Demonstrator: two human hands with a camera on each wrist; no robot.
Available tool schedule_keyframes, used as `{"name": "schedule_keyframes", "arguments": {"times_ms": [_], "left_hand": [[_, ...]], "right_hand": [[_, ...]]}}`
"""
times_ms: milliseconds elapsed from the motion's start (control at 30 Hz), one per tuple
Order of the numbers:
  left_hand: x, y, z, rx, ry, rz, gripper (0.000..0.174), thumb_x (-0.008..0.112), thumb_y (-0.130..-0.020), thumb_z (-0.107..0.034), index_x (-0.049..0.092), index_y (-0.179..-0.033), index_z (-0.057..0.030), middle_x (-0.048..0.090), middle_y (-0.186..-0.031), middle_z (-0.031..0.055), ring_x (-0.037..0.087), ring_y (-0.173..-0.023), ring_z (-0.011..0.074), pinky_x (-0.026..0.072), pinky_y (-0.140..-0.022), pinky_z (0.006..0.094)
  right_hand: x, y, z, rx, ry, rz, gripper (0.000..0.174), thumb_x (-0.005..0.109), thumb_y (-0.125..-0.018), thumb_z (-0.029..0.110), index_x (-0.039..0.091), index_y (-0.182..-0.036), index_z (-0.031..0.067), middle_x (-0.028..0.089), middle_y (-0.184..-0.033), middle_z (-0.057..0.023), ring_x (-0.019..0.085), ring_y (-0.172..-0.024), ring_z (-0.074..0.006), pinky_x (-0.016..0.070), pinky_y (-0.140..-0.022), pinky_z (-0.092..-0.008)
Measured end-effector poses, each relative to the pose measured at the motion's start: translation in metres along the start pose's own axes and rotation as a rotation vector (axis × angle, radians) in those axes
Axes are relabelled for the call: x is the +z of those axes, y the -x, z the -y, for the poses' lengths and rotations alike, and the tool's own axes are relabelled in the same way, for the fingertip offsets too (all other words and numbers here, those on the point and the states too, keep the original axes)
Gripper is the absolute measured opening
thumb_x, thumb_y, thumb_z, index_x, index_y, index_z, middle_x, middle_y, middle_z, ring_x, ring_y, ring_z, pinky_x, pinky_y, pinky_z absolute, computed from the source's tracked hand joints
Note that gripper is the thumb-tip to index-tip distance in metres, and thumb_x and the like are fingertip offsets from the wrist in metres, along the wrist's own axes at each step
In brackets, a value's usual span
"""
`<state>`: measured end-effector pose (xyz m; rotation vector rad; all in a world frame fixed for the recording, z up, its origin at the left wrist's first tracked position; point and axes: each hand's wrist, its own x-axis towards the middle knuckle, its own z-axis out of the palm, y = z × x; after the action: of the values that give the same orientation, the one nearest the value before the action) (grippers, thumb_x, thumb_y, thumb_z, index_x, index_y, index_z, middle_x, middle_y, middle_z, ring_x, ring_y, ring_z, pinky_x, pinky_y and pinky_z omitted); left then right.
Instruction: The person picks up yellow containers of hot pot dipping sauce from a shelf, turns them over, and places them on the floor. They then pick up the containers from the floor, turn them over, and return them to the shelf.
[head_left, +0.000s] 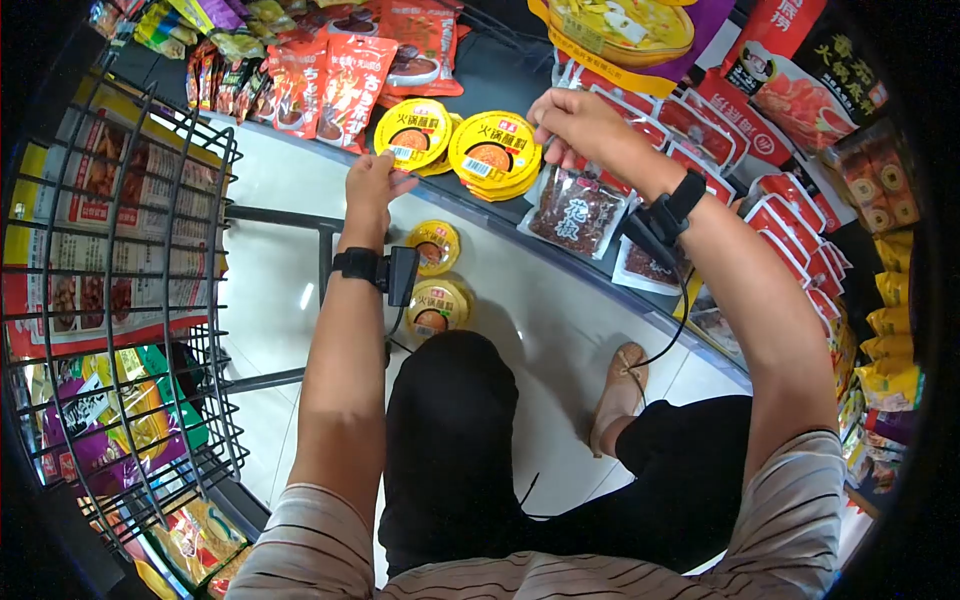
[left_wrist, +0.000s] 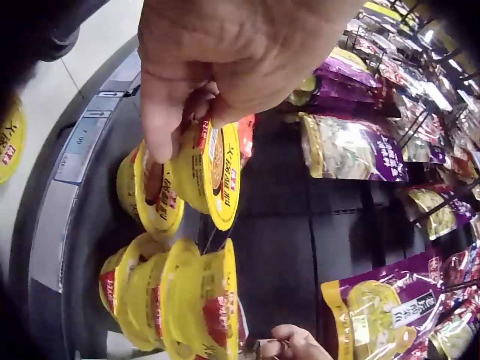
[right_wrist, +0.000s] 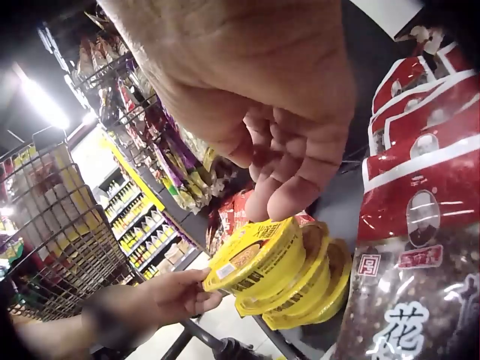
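Two stacks of yellow hot-pot dipping sauce tubs stand side by side at the shelf's front edge. My left hand (head_left: 371, 188) pinches the top tub (head_left: 411, 134) of the left stack at its near rim. In the left wrist view, thumb and fingers of the left hand (left_wrist: 225, 67) hold that tub (left_wrist: 211, 174), tilted over the tub beneath. My right hand (head_left: 583, 128) is beside the right stack (head_left: 495, 152), fingertips right at its rim. The fingers of my right hand (right_wrist: 262, 127) are loosely bent, with nothing between them.
Two more sauce tubs (head_left: 437, 305) stand on the floor below the shelf. A wire shopping cart (head_left: 120, 250) is on the left. Red snack bags (head_left: 355, 85) lie left of the stacks, and Sichuan pepper packets (head_left: 577, 212) lie right of them. Purple bags (left_wrist: 390, 304) hang behind.
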<state>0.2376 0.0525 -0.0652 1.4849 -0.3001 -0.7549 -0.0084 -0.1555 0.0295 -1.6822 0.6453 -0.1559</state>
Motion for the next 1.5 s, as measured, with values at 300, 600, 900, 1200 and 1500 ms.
{"name": "schedule_keyframes", "arguments": {"times_ms": [300,600,900,1200,1500], "left_hand": [[0.003,-0.020,0.001,-0.041,-0.182,0.066,0.026,0.063,-0.095,-0.023,0.054,-0.100,0.0011,0.063,-0.086,0.0102,0.066,-0.073,0.0179,0.0622,-0.068,0.0331],[-0.005,-0.003,0.002,0.025,-0.347,-0.031,0.038,0.064,-0.095,-0.037,0.056,-0.103,-0.0014,0.064,-0.087,0.0070,0.065,-0.071,0.0148,0.0526,-0.057,0.0278],[-0.112,-0.025,0.156,0.218,-1.314,0.264,0.045,0.058,-0.092,-0.034,0.066,-0.098,0.0101,0.069,-0.092,0.0291,0.069,-0.090,0.0414,0.0531,-0.084,0.0455],[-0.080,0.017,0.140,-0.533,-0.904,0.174,0.034,0.054,-0.095,-0.025,0.067,-0.092,0.0062,0.069,-0.080,0.0158,0.067,-0.065,0.0245,0.0522,-0.051,0.0382],[-0.081,0.009,0.145,-0.590,-0.989,0.204,0.032,0.064,-0.091,-0.031,0.070,-0.099,-0.0005,0.070,-0.082,0.0146,0.068,-0.072,0.0242,0.0533,-0.058,0.0429]], "right_hand": [[0.010,-0.002,-0.006,0.029,0.045,0.056,0.024,0.051,-0.099,0.021,0.059,-0.108,0.0010,0.063,-0.086,-0.0031,0.061,-0.064,-0.0079,0.0496,-0.051,-0.0216],[0.020,0.000,-0.004,-0.032,0.059,0.079,0.023,0.050,-0.099,0.022,0.059,-0.107,0.0025,0.064,-0.086,-0.0035,0.061,-0.063,-0.0081,0.0492,-0.052,-0.0220],[0.028,0.006,0.004,-0.101,0.045,0.042,0.023,0.050,-0.099,0.021,0.061,-0.110,0.0034,0.066,-0.084,-0.0023,0.061,-0.062,-0.0067,0.0494,-0.052,-0.0217],[0.031,0.010,0.005,-0.068,-0.003,0.070,0.023,0.050,-0.101,0.022,0.060,-0.109,0.0041,0.063,-0.084,-0.0006,0.060,-0.062,-0.0063,0.0478,-0.052,-0.0208],[0.026,0.015,0.000,-0.036,-0.020,0.069,0.020,0.050,-0.100,0.020,0.060,-0.106,0.0041,0.064,-0.082,-0.0012,0.061,-0.063,-0.0072,0.0487,-0.052,-0.0210]]}}
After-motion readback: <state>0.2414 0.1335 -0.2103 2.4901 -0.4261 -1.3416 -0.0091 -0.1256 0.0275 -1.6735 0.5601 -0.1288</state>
